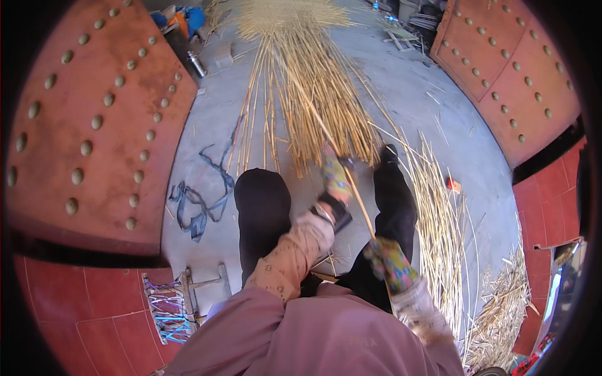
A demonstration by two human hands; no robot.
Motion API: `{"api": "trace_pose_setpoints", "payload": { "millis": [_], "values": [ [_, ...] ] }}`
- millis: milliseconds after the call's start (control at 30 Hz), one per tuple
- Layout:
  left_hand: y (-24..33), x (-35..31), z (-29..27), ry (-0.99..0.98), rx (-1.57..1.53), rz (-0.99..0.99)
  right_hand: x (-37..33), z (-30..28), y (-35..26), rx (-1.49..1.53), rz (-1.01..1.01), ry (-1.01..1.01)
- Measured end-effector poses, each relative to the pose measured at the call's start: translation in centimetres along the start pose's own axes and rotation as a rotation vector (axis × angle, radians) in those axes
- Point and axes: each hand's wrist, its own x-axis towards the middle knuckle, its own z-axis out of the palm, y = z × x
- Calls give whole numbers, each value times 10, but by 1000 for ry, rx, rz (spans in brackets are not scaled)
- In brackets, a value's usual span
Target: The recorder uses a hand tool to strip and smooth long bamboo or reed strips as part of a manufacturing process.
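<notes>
A long tan reed stalk [359,195] slants from the far pile down toward my lap. My right hand [392,263], in a patterned green glove, is closed around its near part beside my right thigh. Farther along the stalk, my left hand [336,175], in a similar glove, is closed at a small dark tool [347,161] set against the reed. Motion blur hides the tool's shape. A black band [335,210] circles my left wrist. Beyond my hands lies a spread bundle of reed stalks [313,106], with its cut ends toward me.
Beside my right leg lie pale, thin stalks [436,225], with a heap of peeled husks [501,307] nearby. Dark strips [197,207] lie on the grey floor at left. Studded reddish doors [103,125] flank both sides. A small wooden stool [188,294] stands near my left.
</notes>
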Motion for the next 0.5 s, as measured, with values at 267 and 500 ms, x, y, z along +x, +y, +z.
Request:
{"api": "trace_pose_setpoints", "payload": {
  "millis": [267,500],
  "values": [
    [13,0,-23,102,-56,-162,-118,-65,51,130,273,-38],
    [-43,-84,27,84,139,-231,3,-36,0,145,-42,-73]
  ]
}}
